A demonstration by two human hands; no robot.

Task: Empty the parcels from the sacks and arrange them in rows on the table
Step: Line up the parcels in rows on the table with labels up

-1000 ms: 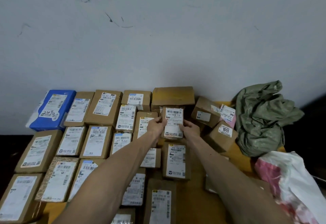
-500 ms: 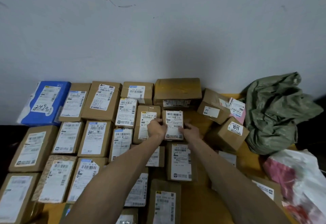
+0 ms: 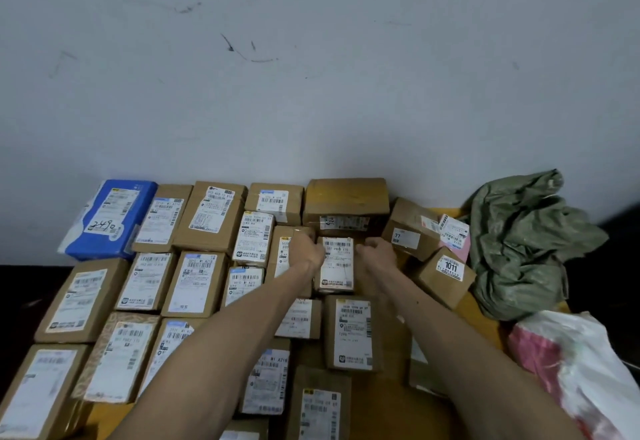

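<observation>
Flanking a small, rectangular, white-labelled cardboard parcel (image 3: 335,266): left hand (image 3: 306,252) and right hand (image 3: 375,256), fingers curled at its edges; actual grip impossible to tell.

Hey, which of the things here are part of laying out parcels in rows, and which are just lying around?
Job:
small parcel between left hand and right hand; rowed parcels; box marked 77; box marked 1011; crumpled green sack; table.

Lying about:
white-and-pink plastic bag, use unclear; scuffed wall.
</observation>
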